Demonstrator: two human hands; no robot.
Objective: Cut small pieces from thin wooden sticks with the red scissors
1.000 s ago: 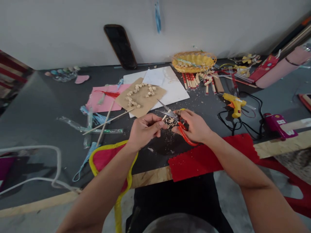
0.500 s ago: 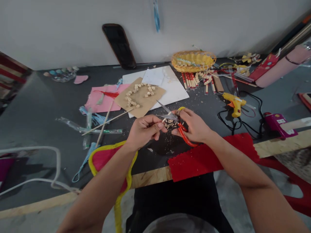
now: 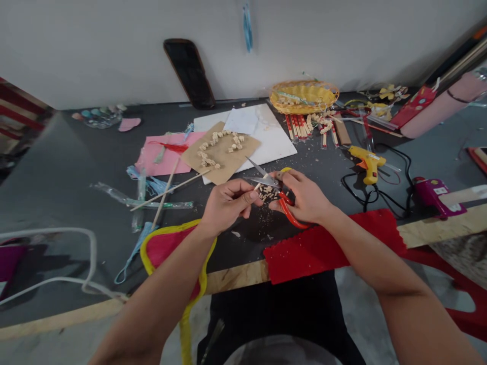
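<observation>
Above the dark table (image 3: 68,182), I'm watching the right hand (image 3: 304,197) gripping one pair of scissors (image 3: 274,183), blades parted and pointing far-left, long axis running diagonally. The left hand (image 3: 228,205) is pinching one stick (image 3: 257,186) at the blades, fingertips close together; two longer rods (image 3: 186,182) are lying crossed farther left. Since the earlier frame, hands and scissors are barely shifting.

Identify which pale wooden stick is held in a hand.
The stick pinched in the left hand, near the scissors; the two crossed sticks lie on the table.
</observation>
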